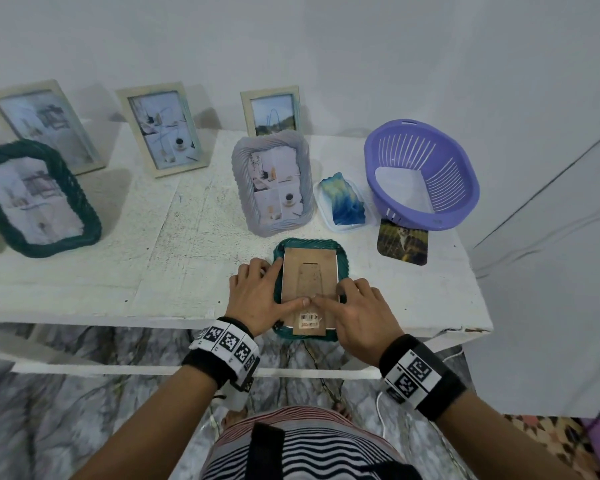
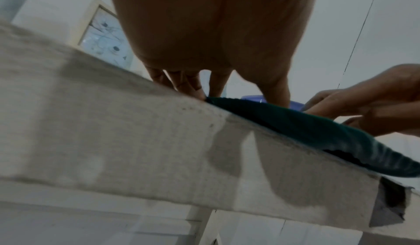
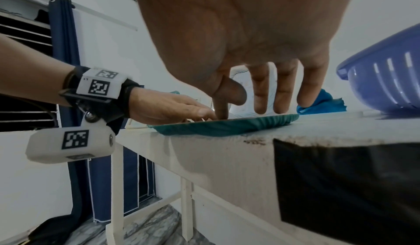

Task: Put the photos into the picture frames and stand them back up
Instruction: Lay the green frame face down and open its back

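A teal wavy-rimmed picture frame (image 1: pixel 342 258) lies face down at the table's front edge, its near end past the edge. Its brown backing board (image 1: pixel 309 271) with a barcode sticker faces up. My left hand (image 1: pixel 274 285) lies flat on the frame's left rim, thumb on the board. My right hand (image 1: pixel 340 301) presses the board's near right part, and the two thumbs meet. From the right wrist, the fingers (image 3: pixel 281 90) reach down onto the teal frame (image 3: pixel 227 125). The left wrist view shows the frame (image 2: pixel 318 128) edge-on. A loose cat photo (image 1: pixel 402 240) lies to the right.
A lavender frame (image 1: pixel 272 181) stands just behind the teal one. Three cream frames (image 1: pixel 163 129) and a dark green frame (image 1: pixel 39 199) stand further left and back. A purple basket (image 1: pixel 423 171) and a white tray (image 1: pixel 329 216) holding a blue-green object sit at the right.
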Demonstrator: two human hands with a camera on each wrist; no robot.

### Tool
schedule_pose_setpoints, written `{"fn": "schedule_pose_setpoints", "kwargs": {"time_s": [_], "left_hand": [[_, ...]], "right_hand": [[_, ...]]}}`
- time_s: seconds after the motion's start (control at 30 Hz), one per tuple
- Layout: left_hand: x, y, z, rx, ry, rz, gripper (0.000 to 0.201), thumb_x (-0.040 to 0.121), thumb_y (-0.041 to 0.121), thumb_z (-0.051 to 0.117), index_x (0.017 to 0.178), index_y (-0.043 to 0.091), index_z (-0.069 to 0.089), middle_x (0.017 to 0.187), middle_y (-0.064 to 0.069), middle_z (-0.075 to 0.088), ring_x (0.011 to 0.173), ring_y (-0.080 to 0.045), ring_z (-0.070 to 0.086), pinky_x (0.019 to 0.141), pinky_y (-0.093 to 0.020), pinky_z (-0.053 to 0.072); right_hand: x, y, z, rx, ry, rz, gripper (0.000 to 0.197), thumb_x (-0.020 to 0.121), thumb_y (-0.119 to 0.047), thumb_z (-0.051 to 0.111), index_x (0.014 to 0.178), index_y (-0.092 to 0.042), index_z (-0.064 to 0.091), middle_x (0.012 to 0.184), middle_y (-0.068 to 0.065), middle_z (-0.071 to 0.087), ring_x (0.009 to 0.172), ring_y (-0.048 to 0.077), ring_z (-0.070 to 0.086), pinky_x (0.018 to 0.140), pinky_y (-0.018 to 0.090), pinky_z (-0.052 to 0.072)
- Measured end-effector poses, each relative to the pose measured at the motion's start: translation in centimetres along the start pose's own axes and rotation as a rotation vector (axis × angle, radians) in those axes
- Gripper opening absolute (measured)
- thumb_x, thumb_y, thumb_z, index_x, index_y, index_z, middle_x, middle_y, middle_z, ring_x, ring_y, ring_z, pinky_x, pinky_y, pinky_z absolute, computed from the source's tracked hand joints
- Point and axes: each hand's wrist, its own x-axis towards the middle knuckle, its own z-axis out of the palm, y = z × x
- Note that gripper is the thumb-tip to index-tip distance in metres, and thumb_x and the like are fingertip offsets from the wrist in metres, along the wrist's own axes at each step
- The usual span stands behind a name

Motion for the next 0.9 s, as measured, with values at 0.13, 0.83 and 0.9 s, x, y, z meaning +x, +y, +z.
{"fn": "schedule_pose_setpoints", "kwargs": {"time_s": [0.13,0.83,0.9], "left_hand": [[-0.8,-1.8,0.1,-0.187,-0.030,0.104,0.117,0.059,0.100,0.020,0.150,0.028,0.032,0.133,0.002,0.037,0.120,-0.018,0.031,0.101,-0.033,0.029],[-2.7,-3.7,0.1,-0.170,-0.138,0.336,0.081,0.083,0.062,0.020,0.156,0.027,0.012,0.158,-0.003,0.014,0.140,-0.018,0.011,0.108,-0.029,0.011],[-2.9,-3.8,0.2,-0.163,-0.134,0.357,0.080,0.085,0.061,0.017,0.156,0.025,0.012,0.159,-0.005,0.012,0.140,-0.016,0.007,0.109,-0.029,0.009]], "right_hand": [[0.2,-0.5,0.1,0.033,-0.012,0.030,0.050,0.076,-0.030,0.031,0.109,-0.026,0.069,0.113,0.009,0.061,0.090,0.034,0.055,0.068,0.045,0.051],[2.8,-4.8,1.0,-0.031,0.040,0.196,0.054,0.072,-0.054,0.071,0.099,-0.008,0.064,0.084,0.012,0.060,0.073,0.027,0.057,0.052,0.030,0.048],[2.9,-5.0,0.9,-0.043,0.059,0.212,0.051,0.076,-0.053,0.068,0.101,-0.009,0.061,0.089,0.012,0.060,0.078,0.027,0.057,0.057,0.030,0.048]]}}
